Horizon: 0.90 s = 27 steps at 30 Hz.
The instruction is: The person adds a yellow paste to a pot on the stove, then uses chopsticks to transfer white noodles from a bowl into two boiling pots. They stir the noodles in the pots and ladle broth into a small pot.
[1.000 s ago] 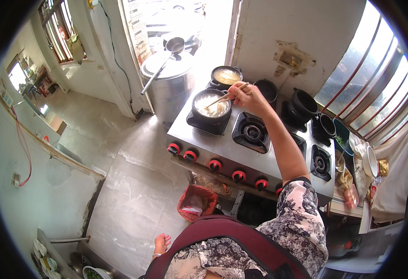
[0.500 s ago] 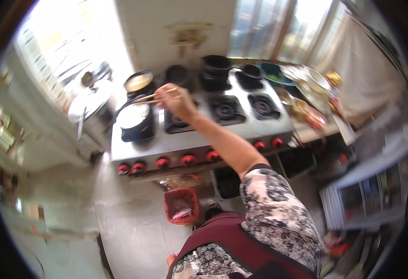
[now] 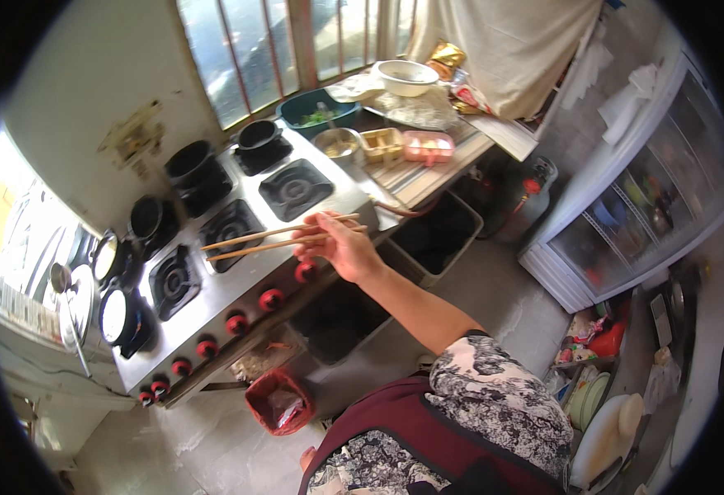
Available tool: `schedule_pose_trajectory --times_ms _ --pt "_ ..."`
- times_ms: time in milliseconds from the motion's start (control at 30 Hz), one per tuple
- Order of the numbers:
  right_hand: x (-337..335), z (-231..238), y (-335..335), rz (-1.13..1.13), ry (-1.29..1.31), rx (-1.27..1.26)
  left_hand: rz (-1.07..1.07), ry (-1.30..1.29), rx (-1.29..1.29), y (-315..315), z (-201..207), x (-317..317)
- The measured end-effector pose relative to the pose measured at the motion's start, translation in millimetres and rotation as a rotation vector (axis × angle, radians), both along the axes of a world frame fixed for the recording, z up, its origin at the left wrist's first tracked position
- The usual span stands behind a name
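My right hand [image 3: 337, 245] is closed around a pair of long wooden chopsticks [image 3: 254, 245], held over the front of the steel gas stove [image 3: 205, 309]. Their tips point left and lie a little apart, with nothing between them. Low at my waist, only a small part of my left hand [image 3: 306, 458] shows beside the dark red apron [image 3: 370, 412]; its fingers are hidden. At the stove's left end stand a black pot [image 3: 116, 318] with white contents and a small pan [image 3: 108, 257]. Black pots [image 3: 190, 165] rest on the back burners.
Right of the stove, a wooden counter [image 3: 399, 186] holds a steel bowl [image 3: 337, 144], a yellow tub [image 3: 381, 144], a pink box [image 3: 428, 147] and a teal basin [image 3: 292, 111]. A red bin [image 3: 254, 406] stands below. Farther right are a gas cylinder [image 3: 539, 186] and a glass-door fridge [image 3: 617, 235].
The view has turned right. My right hand, holding the chopsticks, has moved from beside the white-filled pot to the stove's right front. The left hand stays at my waist.
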State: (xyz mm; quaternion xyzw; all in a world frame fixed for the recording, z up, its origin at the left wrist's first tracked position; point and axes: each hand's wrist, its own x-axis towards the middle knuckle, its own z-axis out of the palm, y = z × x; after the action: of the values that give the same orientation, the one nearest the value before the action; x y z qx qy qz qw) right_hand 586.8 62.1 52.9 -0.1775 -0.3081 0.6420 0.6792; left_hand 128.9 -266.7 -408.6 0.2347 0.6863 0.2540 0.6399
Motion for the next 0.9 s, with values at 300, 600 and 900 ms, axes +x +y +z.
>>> schedule_pose_trajectory --times_ms 300,600,900 --pt "309 -30 -170 -0.577 -0.045 -0.155 -0.436 -0.274 -0.058 133 135 347" --pt "433 -50 -261 -1.007 0.053 -0.259 -0.869 -0.523 0.358 267 280 608" --pt "520 -57 -170 -1.047 0.019 -0.246 -0.727 -0.675 0.592 441 377 750"
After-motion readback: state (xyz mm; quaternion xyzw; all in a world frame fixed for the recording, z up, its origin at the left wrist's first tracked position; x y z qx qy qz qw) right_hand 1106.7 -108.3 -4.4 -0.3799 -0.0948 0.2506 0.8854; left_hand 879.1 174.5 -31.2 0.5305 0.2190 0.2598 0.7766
